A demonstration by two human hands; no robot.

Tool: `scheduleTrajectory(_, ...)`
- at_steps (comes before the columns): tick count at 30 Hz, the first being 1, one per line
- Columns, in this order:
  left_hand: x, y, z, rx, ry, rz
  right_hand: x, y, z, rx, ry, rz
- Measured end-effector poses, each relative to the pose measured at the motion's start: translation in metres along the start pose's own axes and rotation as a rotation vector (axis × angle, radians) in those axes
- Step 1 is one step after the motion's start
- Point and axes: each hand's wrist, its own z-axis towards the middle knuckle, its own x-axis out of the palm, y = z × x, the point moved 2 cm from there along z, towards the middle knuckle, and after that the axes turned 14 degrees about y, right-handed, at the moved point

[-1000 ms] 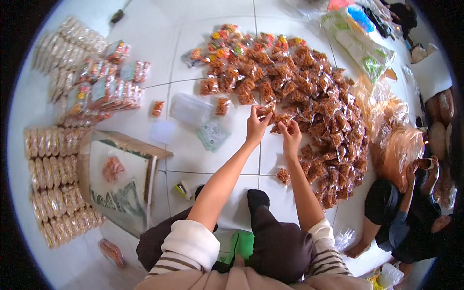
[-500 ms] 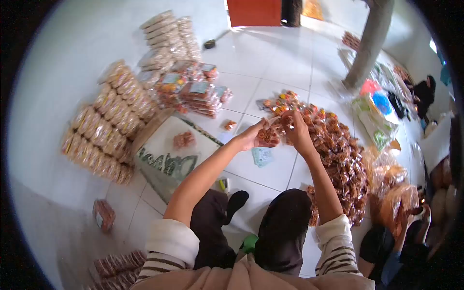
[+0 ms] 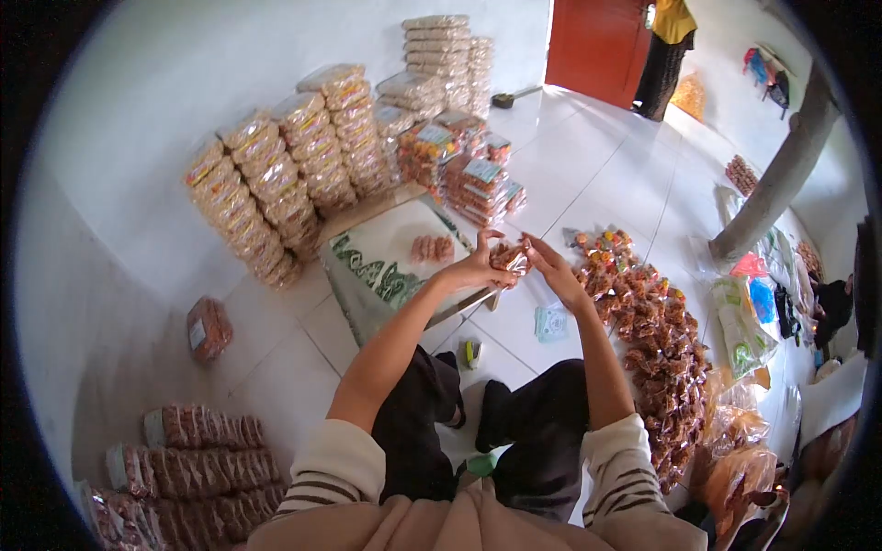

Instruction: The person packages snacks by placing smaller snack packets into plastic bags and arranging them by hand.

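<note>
Small clear packets of brown snack (image 3: pixel 510 258) are held between my two hands, over the right edge of a low table (image 3: pixel 390 317). My left hand (image 3: pixel 478 266) grips them from the left with curled fingers. On their right side, the fingers of my right hand (image 3: pixel 551 268) press against the packets. A short row of similar packets (image 3: pixel 432 248) lies on the table's white and green top. To the right, a large heap of snack packets (image 3: pixel 657 344) spreads over the tiled floor. Printed pale-green cards (image 3: pixel 551 322) lie between the table and the heap.
Tall stacks of bagged goods (image 3: pixel 266 184) line the wall behind the table. Filled packs (image 3: pixel 202 459) lie lower left. A stapler-like green tool (image 3: pixel 472 354) is near my feet. A post (image 3: pixel 781 170) leans at right. A person (image 3: pixel 663 64) stands by the red door (image 3: pixel 597 46).
The view has turned left, towards the table and stacks. My hands have moved from the heap to the table's edge with packets between them. A standing person has come into view.
</note>
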Motion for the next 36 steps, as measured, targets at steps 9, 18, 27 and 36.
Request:
scheduleTrajectory(9,-0.049,0.040,-0.044,0.015,-0.118,0.030,0.053,-0.036,0.059,0.054,0.221,-0.213)
scheduleTrajectory(18,-0.092,0.037,-0.070,0.177,-0.297,0.342,0.086,-0.014,0.076,-0.126,0.253,0.166)
scheduleTrajectory(27,-0.060,0.053,-0.051,0.297,-0.424,-0.208,0.094,-0.028,0.089,-0.252,-0.100,-0.144)
scheduleTrajectory(36,-0.055,0.044,-0.079,0.500,-0.798,0.176,0.127,-0.003,0.069,-0.208,0.061,-0.082)
